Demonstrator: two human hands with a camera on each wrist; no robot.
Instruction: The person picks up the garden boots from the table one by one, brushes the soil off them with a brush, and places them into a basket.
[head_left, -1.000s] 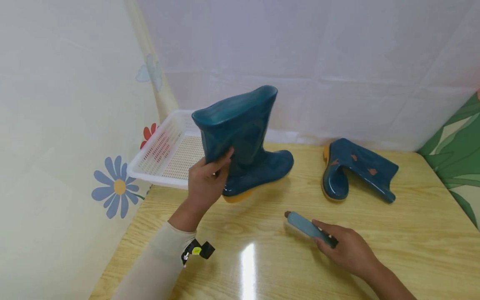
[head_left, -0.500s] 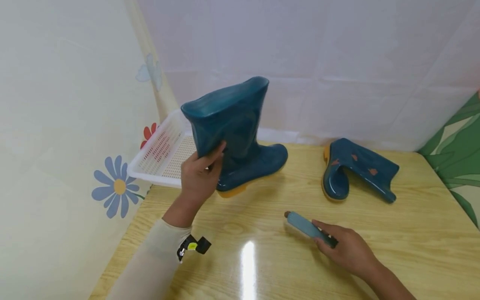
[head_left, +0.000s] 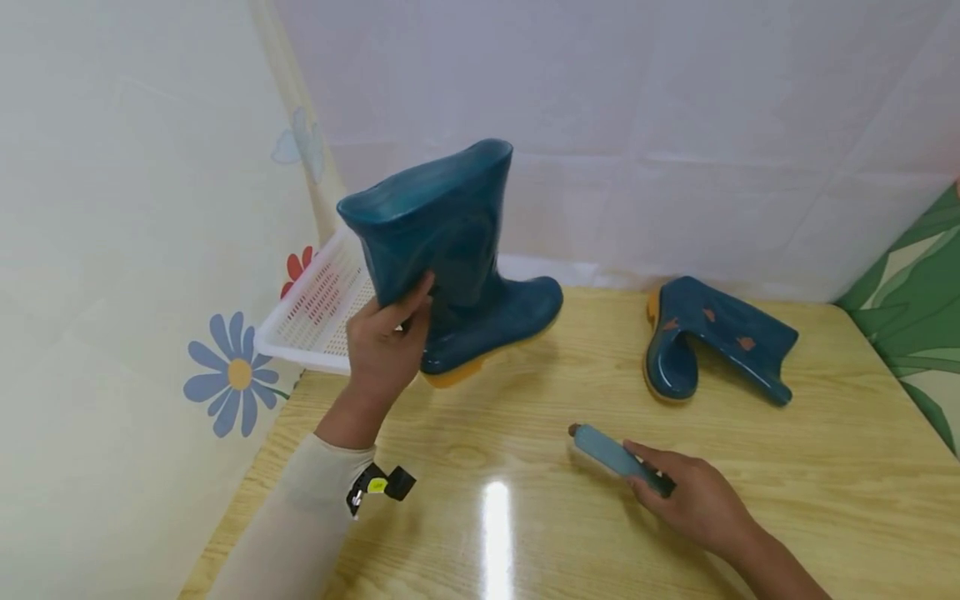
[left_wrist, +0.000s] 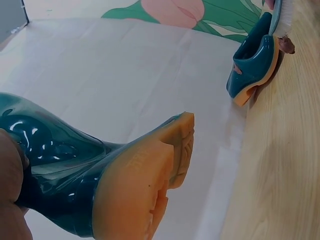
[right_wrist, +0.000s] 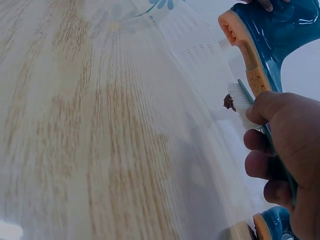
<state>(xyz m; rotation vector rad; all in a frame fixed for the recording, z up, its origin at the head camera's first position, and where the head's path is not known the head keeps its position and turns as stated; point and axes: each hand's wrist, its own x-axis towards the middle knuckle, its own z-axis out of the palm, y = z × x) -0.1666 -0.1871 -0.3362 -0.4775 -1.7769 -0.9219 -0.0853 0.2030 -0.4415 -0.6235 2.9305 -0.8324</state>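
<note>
My left hand [head_left: 386,346] grips a dark teal rain boot [head_left: 468,250] by the back of its shaft, thumb across the side. The boot is off the table, opening up and toe to the right; its orange sole [left_wrist: 135,190] shows in the left wrist view. Lower right, my right hand [head_left: 697,500] holds a brush [head_left: 606,450] with a blue-grey back just over the table. White bristles [right_wrist: 240,102] point downward, and a brown scrap [right_wrist: 229,102] clings at its tip. A second boot [head_left: 720,325] lies on its side at the right, with reddish-brown patches on it.
A white perforated plastic basket [head_left: 300,357] stands at the back left, partly hidden behind the held boot. The wood-grain table [head_left: 570,533] meets a white sheet [head_left: 600,167] at its far edge. Flower-printed cloth [head_left: 240,373] hangs at the left.
My left hand has carried the boot left and slightly up, covering more of the basket. The right hand with the brush and the lying boot have stayed in place.
</note>
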